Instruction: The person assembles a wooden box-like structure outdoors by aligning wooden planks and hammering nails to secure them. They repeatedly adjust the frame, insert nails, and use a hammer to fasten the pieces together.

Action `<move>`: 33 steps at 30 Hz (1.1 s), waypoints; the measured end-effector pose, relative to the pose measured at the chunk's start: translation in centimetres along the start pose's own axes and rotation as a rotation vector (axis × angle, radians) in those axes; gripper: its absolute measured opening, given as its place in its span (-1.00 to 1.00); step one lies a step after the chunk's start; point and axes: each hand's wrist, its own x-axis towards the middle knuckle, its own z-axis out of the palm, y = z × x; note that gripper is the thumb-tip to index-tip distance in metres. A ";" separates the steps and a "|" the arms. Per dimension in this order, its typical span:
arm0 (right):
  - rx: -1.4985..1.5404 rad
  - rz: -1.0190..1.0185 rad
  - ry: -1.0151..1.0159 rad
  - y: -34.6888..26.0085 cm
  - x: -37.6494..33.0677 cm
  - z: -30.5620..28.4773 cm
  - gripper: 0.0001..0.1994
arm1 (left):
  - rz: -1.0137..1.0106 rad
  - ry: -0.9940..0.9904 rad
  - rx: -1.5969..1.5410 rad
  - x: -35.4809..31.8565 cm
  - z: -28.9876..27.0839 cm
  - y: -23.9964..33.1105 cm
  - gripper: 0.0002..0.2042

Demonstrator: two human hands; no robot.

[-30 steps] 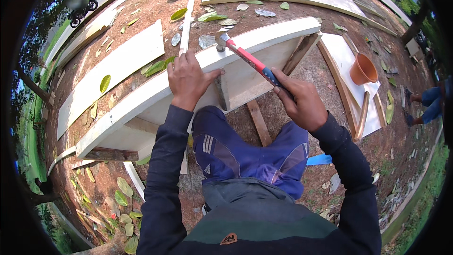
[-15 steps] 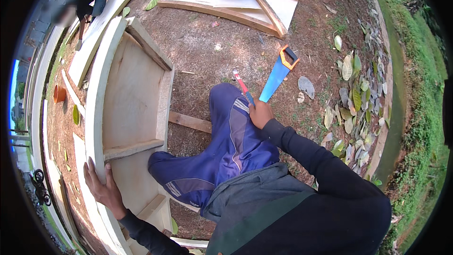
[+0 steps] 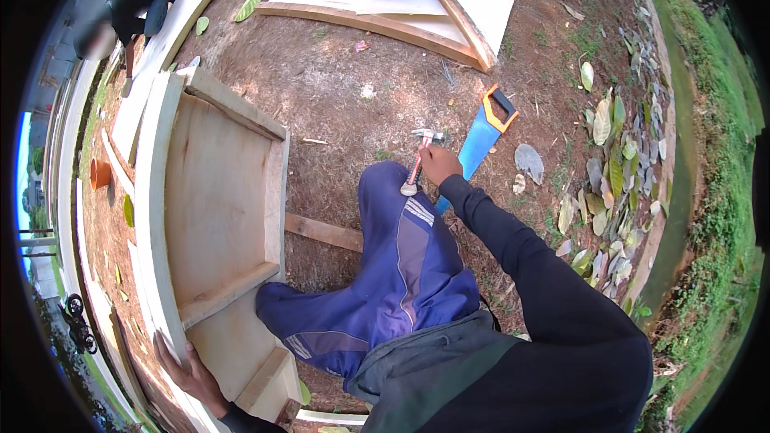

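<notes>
Head: left hand (image 3: 192,372) outspread on one frame (image 3: 154,216); right hand (image 3: 441,165), grip unclear; one hammer (image 3: 415,167)

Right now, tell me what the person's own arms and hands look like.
The right arm wears a long, near-black sleeve with no marking visible; the left sleeve, equally dark, shows only near its cuff. The left hand and right hand are gloveless, with no watch visible.

A blue-bladed saw (image 3: 479,144) lies on brown ground (image 3: 321,172) just beside the right hand (image 3: 440,163), leaves (image 3: 601,122) strewn farther right.
</notes>
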 end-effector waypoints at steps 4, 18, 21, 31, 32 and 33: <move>-0.011 0.145 0.177 4.9 10.6 -0.9 -0.62 | -0.129 0.034 -0.159 -0.1 0.0 -0.6 -0.43; -0.229 0.295 0.295 7.0 27.5 -1.8 -0.75 | -0.086 0.019 0.105 2.9 -1.0 6.0 -0.39; -0.239 0.290 0.368 6.8 27.4 -1.5 -0.76 | -0.109 -0.007 0.153 2.4 -1.6 5.2 -0.40; 1.084 0.211 -0.277 0.9 15.6 -0.2 -0.84 | -0.125 -0.024 0.026 0.2 -2.2 1.1 -0.51; 1.147 0.192 -0.386 -1.2 13.0 -0.8 -0.85 | -0.145 0.024 0.001 -0.1 -2.1 1.1 -0.52; 1.153 0.155 -0.467 -3.1 10.3 -1.3 -0.85 | -0.165 0.071 -0.022 -0.5 -2.2 1.1 -0.52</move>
